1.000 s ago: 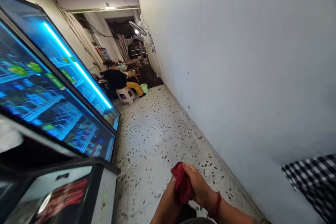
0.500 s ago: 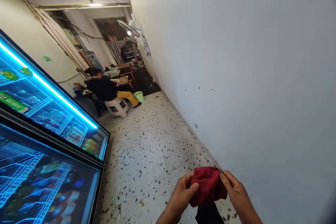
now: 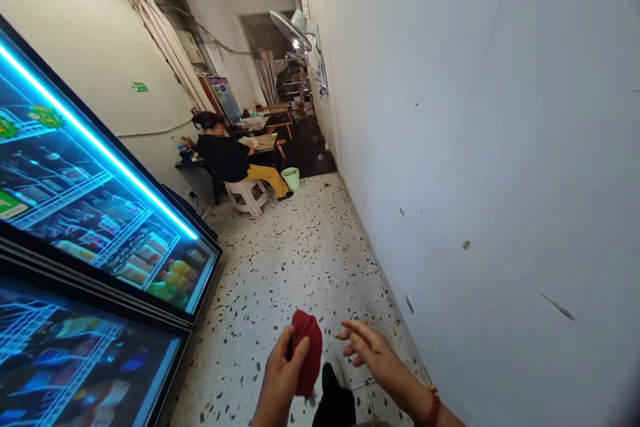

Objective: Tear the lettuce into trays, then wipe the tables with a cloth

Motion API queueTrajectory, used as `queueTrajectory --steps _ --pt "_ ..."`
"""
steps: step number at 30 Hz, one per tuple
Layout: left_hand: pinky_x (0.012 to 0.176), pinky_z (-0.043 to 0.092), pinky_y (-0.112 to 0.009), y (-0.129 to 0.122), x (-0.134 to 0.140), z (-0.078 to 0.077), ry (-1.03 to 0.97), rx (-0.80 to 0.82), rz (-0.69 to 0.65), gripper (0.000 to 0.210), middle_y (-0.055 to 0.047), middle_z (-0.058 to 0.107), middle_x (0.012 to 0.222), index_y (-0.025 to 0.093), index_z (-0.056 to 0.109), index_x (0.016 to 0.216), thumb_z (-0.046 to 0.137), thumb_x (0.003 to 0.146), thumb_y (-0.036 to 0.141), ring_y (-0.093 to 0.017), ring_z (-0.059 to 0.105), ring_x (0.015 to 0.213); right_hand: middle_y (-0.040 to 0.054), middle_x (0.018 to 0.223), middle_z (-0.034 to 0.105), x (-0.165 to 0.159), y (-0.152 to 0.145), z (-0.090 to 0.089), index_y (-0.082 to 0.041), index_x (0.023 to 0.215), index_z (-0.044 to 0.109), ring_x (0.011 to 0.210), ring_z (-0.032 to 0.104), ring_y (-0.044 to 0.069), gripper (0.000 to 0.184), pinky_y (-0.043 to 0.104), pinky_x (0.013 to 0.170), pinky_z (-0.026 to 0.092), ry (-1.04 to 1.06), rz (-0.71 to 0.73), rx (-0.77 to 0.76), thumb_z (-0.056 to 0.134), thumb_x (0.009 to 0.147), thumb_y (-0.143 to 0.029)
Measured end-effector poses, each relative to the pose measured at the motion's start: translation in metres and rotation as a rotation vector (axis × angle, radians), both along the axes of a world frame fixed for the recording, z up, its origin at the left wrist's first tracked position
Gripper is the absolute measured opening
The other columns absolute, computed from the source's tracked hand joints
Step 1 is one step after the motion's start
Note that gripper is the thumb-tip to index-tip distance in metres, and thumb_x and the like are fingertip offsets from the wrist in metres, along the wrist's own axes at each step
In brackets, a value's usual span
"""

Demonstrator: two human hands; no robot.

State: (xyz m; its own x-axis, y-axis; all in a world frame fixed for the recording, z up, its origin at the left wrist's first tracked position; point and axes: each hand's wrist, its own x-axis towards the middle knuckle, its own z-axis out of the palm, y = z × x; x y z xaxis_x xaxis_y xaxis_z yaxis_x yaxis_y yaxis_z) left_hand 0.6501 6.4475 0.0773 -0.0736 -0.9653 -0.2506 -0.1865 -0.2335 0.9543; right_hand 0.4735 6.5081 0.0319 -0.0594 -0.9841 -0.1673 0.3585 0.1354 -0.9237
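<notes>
A folded red cloth [image 3: 309, 357] hangs from my left hand [image 3: 284, 363], pinched between thumb and fingers above the floor. To its right, my right hand [image 3: 369, 348] is apart from the cloth, fingers loosely spread with nothing in them. A beaded bracelet [image 3: 434, 405] circles my right wrist. Below the hands, my dark-clad leg [image 3: 334, 397] and part of a shoe show at the bottom edge.
A lit glass-door fridge [image 3: 150, 267] stands along the left. The white wall [image 3: 475, 167] runs close on the right, with speckled floor [image 3: 295, 247] between. Ahead, a person [image 3: 223, 153] sits on a stool [image 3: 247, 197] beside a green bin [image 3: 291, 179] and tables.
My right hand has let go of the red cloth and opened. My left hand holds it further left. The view has moved forward, bringing the seated person closer.
</notes>
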Motion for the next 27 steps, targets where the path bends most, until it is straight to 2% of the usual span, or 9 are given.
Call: queueTrajectory --steps 3,5,8,11,14,17,21,23,27 --pt "0.089 0.050 -0.033 -0.098 -0.037 -0.017 0.025 -0.064 -0.258 0.046 -0.013 0.058 0.125 0.017 0.071 0.101 0.076 0.066 0.047 -0.029 0.056 0.110 0.0032 0.116 0.065 -0.001 -0.109 -0.007 -0.033 0.125 0.058 0.098 0.062 0.020 0.052 0.032 0.082 0.047 -0.431 0.065 -0.032 0.057 0.082 -0.063" --pt "0.084 0.051 -0.033 -0.168 -0.062 -0.019 0.120 -0.018 -0.452 0.045 -0.014 0.056 0.124 0.017 0.072 0.100 0.075 0.068 0.047 -0.028 0.057 0.106 0.0023 0.097 0.068 -0.010 -0.184 -0.005 -0.026 0.114 0.064 0.082 0.064 0.016 0.048 0.027 0.070 0.047 -0.598 0.023 -0.023 0.056 0.083 -0.063" --pt "0.071 0.052 -0.032 -0.276 -0.097 -0.005 0.429 0.232 -0.620 0.053 -0.012 0.059 0.107 0.017 0.065 0.115 0.068 0.074 0.051 -0.022 0.061 0.087 -0.0038 0.052 0.051 -0.036 -0.291 0.005 -0.018 0.076 0.064 0.042 0.045 0.009 0.054 0.020 0.044 0.034 -0.642 -0.057 0.132 0.051 0.081 -0.071" --pt "0.064 0.052 -0.030 -0.377 -0.134 0.013 0.641 0.411 -0.685 0.055 -0.007 0.060 0.097 0.019 0.056 0.120 0.066 0.077 0.051 -0.017 0.064 0.073 -0.0088 0.041 0.034 -0.062 -0.382 0.020 -0.020 0.066 0.055 0.034 0.029 0.006 0.056 0.017 0.038 0.026 -0.593 -0.188 0.184 0.050 0.077 -0.075" --pt "0.052 0.047 -0.024 -0.465 -0.172 0.012 0.555 0.422 -0.655 0.050 -0.003 0.061 0.082 0.018 0.051 0.111 0.058 0.081 0.057 -0.014 0.064 0.055 -0.0058 0.053 0.051 -0.082 -0.459 0.027 -0.020 0.079 0.062 0.043 0.042 0.007 0.047 0.018 0.045 0.036 -0.538 -0.327 0.093 0.059 0.078 -0.067" --pt "0.044 0.041 -0.021 -0.546 -0.204 -0.009 0.387 0.319 -0.709 0.052 0.000 0.060 0.072 0.019 0.045 0.108 0.057 0.080 0.061 -0.014 0.062 0.047 -0.0011 0.067 0.064 -0.100 -0.535 0.022 -0.020 0.088 0.068 0.059 0.059 0.012 0.042 0.022 0.056 0.046 -0.601 -0.416 0.077 0.070 0.073 -0.059" --pt "0.053 0.043 -0.024 -0.668 -0.235 -0.029 0.288 0.152 -0.740 0.062 0.000 0.059 0.075 0.018 0.047 0.116 0.064 0.074 0.061 -0.013 0.062 0.054 0.0059 0.096 0.073 -0.145 -0.649 0.009 -0.019 0.101 0.070 0.092 0.067 0.022 0.051 0.034 0.083 0.052 -0.666 -0.401 0.096 0.080 0.064 -0.053" --pt "0.065 0.047 -0.028 -0.738 -0.246 -0.026 0.281 0.076 -0.733 0.069 -0.005 0.062 0.087 0.018 0.047 0.124 0.068 0.072 0.059 -0.015 0.064 0.068 0.0074 0.105 0.072 -0.178 -0.714 0.003 -0.019 0.104 0.071 0.101 0.065 0.024 0.051 0.036 0.093 0.049 -0.679 -0.383 0.102 0.079 0.067 -0.053" --pt "0.083 0.046 -0.035 -0.873 -0.259 -0.002 0.144 -0.057 -0.614 0.064 -0.011 0.061 0.106 0.019 0.053 0.126 0.065 0.076 0.057 -0.020 0.062 0.087 0.0040 0.124 0.065 -0.242 -0.857 0.008 -0.026 0.115 0.067 0.119 0.056 0.024 0.052 0.040 0.104 0.043 -0.613 -0.405 0.084 0.070 0.074 -0.058"
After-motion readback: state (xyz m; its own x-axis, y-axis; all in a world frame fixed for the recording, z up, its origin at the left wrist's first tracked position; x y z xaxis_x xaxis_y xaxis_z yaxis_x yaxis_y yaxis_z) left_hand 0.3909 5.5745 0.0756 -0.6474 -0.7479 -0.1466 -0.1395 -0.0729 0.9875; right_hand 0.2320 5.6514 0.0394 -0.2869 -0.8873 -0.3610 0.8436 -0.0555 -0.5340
